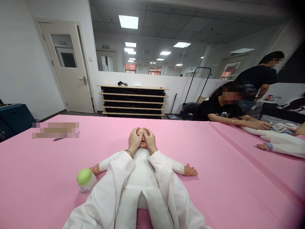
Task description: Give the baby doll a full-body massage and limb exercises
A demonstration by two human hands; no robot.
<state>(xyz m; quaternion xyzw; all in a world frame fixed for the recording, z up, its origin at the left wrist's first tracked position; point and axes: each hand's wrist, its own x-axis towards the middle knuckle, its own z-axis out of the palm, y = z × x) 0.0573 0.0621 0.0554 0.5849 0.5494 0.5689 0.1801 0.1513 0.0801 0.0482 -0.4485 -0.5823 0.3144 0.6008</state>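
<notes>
A baby doll [141,171] with a white cloth body lies on its back on the pink tabletop, head away from me and arms spread. My left hand [135,140], with a beaded bracelet [129,153] at the wrist, is curved around the left side of the doll's head. Against the other side rests my right hand [150,140], its fingers likewise wrapped round the head. Both thumbs lie over the upper face; the doll's mouth shows between my palms. A jar with a green lid [84,177] stands beside the doll's hand on the left.
The pink table cover [226,187] spreads widely around the doll. A pen [58,139] lies at the back left beside a blurred patch. At right, a seated person [226,108] handles another doll [281,140], and someone stands behind. Stacked shelves [133,100] stand beyond the table.
</notes>
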